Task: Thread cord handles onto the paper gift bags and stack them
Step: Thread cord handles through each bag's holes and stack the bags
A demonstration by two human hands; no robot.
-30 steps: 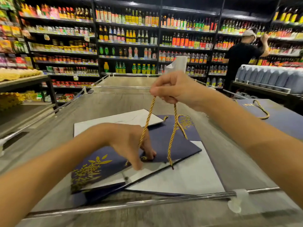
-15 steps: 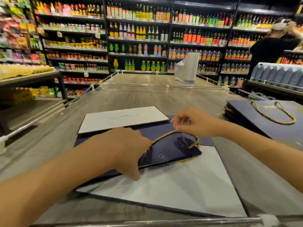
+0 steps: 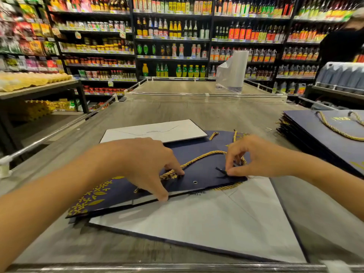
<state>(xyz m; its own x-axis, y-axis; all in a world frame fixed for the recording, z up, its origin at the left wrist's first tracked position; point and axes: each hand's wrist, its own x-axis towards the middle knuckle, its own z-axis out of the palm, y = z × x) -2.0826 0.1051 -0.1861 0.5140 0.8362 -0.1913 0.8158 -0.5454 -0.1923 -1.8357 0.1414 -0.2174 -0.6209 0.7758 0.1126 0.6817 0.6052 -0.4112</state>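
Observation:
A flat navy gift bag [image 3: 199, 174] with gold leaf print lies on the wooden counter, on top of other flat bags showing white faces. A gold twisted cord [image 3: 202, 156] arcs over its top edge. My left hand [image 3: 143, 164] presses down on the bag, fingertips on the cord's left end by a hole. My right hand [image 3: 250, 156] pinches the cord's dark tip at the bag's right hole. A metal eyelet [image 3: 195, 182] shows between the hands.
A stack of finished navy bags with gold handles [image 3: 325, 134] sits at the right. A white flat bag [image 3: 153, 131] lies behind. A roll of plastic bags [image 3: 232, 71] stands further back. Metal rails edge the counter [image 3: 177, 111]. Shelves of bottles surround; a person stands far right.
My right hand came down from holding the cord high and now pinches the cord's tip at the bag's right hole. The cord lies slack across the bag. The left hand stays pressing the bag.

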